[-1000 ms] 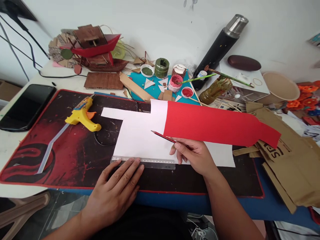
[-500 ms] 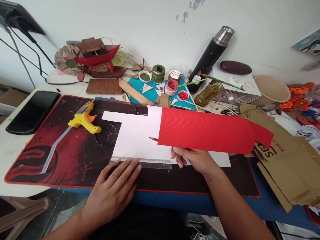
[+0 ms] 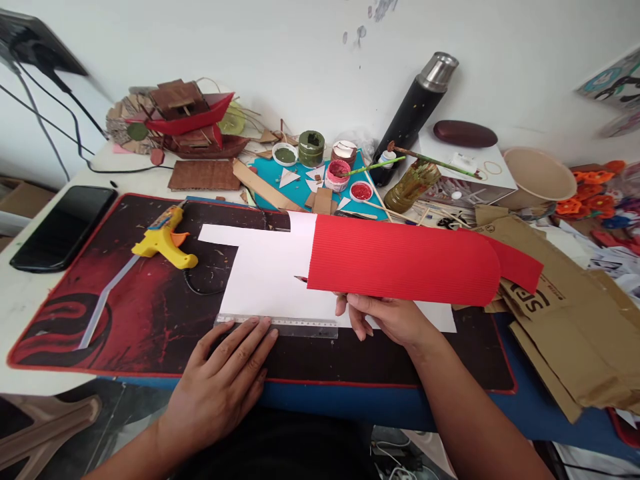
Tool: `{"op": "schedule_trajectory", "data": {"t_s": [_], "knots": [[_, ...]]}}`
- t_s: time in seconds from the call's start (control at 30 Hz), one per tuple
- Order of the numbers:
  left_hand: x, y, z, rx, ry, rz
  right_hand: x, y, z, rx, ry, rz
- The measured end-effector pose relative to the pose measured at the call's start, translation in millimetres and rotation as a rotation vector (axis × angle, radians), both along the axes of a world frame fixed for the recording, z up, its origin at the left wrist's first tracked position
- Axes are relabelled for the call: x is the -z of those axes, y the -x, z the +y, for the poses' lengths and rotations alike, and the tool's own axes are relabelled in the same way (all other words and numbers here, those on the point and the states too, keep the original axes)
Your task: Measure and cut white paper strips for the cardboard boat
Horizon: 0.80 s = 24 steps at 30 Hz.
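Note:
My left hand (image 3: pixel 227 370) lies flat with fingers stretched out, their tips on a clear plastic ruler (image 3: pixel 305 329). The ruler runs along the near edge of a cut white paper sheet (image 3: pixel 265 273). My right hand (image 3: pixel 387 319) grips the lower edge of a red corrugated sheet (image 3: pixel 400 260), its thumb and some fingers showing below it. The red sheet is curved at its right end and covers much of the white paper. A pencil (image 3: pixel 301 279) pokes its sharpened tip out from under the red sheet; whether my right hand also holds it, I cannot tell.
A yellow glue gun (image 3: pixel 165 245) rests on the dark mat (image 3: pixel 345 367), left of the paper. Beyond stand paint pots (image 3: pixel 311 149), a black flask (image 3: pixel 407 120) and model boats (image 3: pixel 185 120). A phone (image 3: pixel 63 227) lies left, flattened cardboard (image 3: pixel 575 333) right.
The whole view has shifted slightly, so everything sits a little further left. My right hand and the red sheet have barely moved; my left hand stays on the ruler.

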<state>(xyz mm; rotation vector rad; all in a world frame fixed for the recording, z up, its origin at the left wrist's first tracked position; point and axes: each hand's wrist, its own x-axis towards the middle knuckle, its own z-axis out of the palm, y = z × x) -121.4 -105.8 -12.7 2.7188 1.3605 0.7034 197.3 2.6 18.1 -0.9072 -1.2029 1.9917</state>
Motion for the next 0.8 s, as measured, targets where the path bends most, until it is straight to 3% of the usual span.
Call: {"op": "schedule_trajectory", "data": {"t_s": [0.33,0.6,0.8], "knots": [[-0.5,-0.1,1.1,-0.001,0.006,0.001,-5.5,-4.3,-1.8,-0.190,-0.098,0.100],[-3.1,-1.1,1.3,-0.002,-0.002,0.017,-2.7,-6.1,-1.3,-0.080,-0.088,0.143],[-4.6,-2.0,1.0,-0.003,-0.010,0.025,-5.9,-5.4,-1.4,-0.093,-0.087,0.139]]}}
